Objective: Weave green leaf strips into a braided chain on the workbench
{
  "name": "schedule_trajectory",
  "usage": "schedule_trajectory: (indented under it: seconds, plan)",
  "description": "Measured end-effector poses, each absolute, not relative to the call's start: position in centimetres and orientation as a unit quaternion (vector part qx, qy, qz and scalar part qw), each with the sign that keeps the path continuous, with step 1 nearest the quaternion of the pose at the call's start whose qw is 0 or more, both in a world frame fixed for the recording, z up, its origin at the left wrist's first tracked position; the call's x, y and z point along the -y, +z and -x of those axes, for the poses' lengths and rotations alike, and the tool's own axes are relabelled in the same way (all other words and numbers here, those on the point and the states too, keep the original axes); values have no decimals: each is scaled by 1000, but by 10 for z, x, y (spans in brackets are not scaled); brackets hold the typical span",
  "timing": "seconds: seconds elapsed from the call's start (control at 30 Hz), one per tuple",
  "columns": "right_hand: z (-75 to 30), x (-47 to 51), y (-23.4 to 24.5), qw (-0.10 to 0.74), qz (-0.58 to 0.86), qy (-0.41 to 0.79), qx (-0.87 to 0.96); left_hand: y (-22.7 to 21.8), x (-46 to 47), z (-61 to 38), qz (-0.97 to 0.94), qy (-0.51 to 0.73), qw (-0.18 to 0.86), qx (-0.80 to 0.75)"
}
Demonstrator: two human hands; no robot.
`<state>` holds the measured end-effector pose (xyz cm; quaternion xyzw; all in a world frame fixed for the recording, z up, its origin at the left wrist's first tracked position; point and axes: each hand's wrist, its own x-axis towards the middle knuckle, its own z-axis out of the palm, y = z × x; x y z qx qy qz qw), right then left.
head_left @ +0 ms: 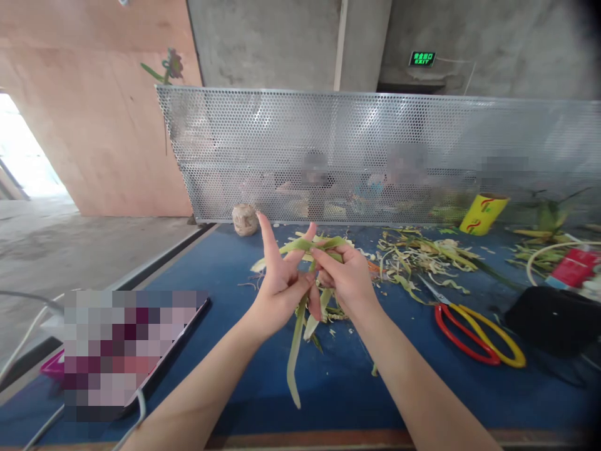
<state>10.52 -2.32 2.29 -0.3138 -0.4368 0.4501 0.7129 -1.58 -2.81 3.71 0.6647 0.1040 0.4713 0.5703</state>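
Long green leaf strips (295,360) hang from between my hands over the blue table. My left hand (282,279) pinches them with the thumb and lower fingers, while two of its fingers point up and apart. From the other side, my right hand (350,275) has its thumb and fingers closed on the same strips, where a green band crosses over the left fingers. One strip's tip dangles toward the table's near edge. Behind and beneath my hands lie more leaf scraps, partly hidden by the fingers.
Red-and-yellow-handled scissors (479,335) lie at right, beside a black object (554,319). Shredded leaf pieces (432,254) are heaped behind them. A yellow roll (483,214) and a pale wrapped lump (245,220) stand near the perforated metal screen (263,138). A blurred-out device (136,351) leans at left with cables.
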Motion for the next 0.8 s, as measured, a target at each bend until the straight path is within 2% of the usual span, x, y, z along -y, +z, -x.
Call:
schedule_trajectory:
  seconds: [0.13, 0.3, 0.4, 0.53, 0.7, 0.8]
  plan:
    - [-111, 24, 25, 698, 303, 453, 465, 38, 31, 17, -673, 451, 576, -109]
    - [-114, 30, 29, 664, 328, 437, 511, 35, 29, 14, -673, 512, 513, -150]
    - [-112, 35, 32, 635, 401, 341, 565, 34, 26, 12, -648, 551, 492, -186]
    - [-112, 36, 34, 617, 431, 185, 631, 35, 23, 11, -607, 564, 526, -193]
    - [-113, 34, 37, 603, 439, 110, 657, 34, 19, 11, -591, 561, 534, -225]
    - [-113, 36, 40, 596, 452, 119, 653, 34, 17, 9, -586, 529, 564, -243]
